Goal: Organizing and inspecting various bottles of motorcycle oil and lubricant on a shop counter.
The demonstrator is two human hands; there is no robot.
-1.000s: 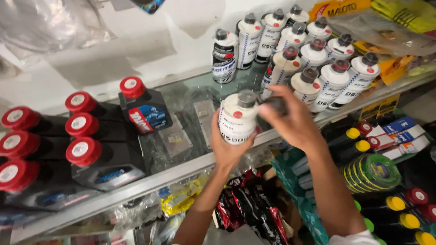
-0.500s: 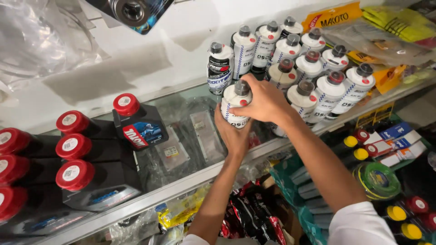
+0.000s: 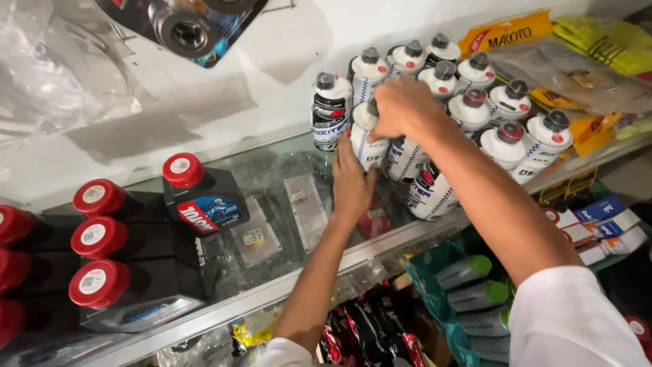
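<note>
White bottle (image 3: 367, 139) gripped from both sides on glass shelf (image 3: 285, 204): left hand (image 3: 353, 180) wrapped round body from below for support, right hand (image 3: 401, 109) closed over cap; bottle held upright at near left edge of white bottle cluster (image 3: 475, 102), black red-capped bottles (image 3: 136, 238) lined up far left

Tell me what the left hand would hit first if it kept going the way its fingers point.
The left hand points up-shelf, already against the white bottle it holds with the right hand. Beyond that, probably the black-labelled bottle or the white wall; depth is unclear.

White bottle (image 3: 367, 139), grey cap (image 3: 372, 107)
</note>
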